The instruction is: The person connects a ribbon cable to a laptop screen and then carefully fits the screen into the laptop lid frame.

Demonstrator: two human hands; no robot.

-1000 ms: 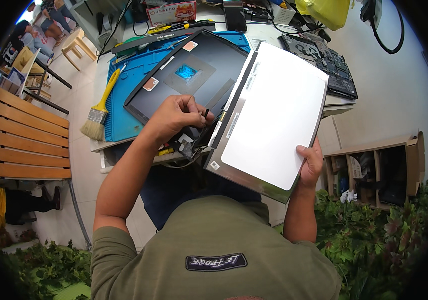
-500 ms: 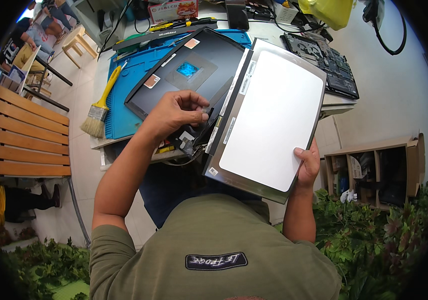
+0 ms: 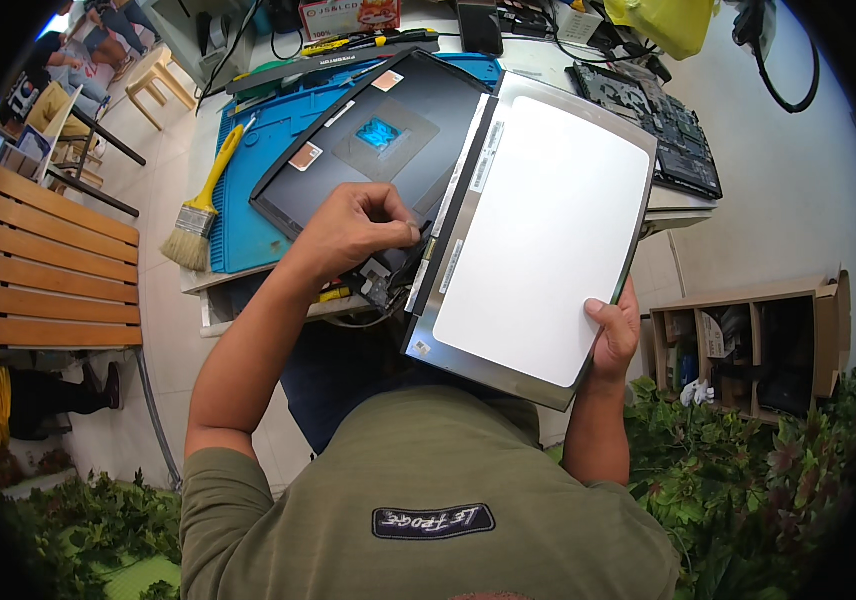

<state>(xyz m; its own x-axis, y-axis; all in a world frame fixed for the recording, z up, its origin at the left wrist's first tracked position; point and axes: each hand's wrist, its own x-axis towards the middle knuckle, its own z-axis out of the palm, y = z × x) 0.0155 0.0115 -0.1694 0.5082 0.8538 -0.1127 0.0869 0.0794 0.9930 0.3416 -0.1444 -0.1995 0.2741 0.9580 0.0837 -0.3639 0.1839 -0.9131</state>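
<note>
My right hand grips a laptop screen panel by its lower right edge, thumb on top. The panel's white back faces up, and it is tilted, with label strips and a dark connector edge on its left. Beside that edge my left hand is closed in a pinch, close to a dark cable; what lies between the fingertips is hidden. Behind the left hand a dark laptop lid cover lies inside up, with a blue patch in its middle. The panel overlaps the cover's right side.
Under the cover lies a blue repair mat, with a yellow-handled brush at its left edge. An opened laptop base sits at the back right of the workbench. A cardboard box stands low at the right, a slatted wooden bench at the left.
My left hand has shifted slightly right, toward the panel's connector edge, and the small clear piece seen at its fingertips is now hidden. The panel is still held in my right hand.
</note>
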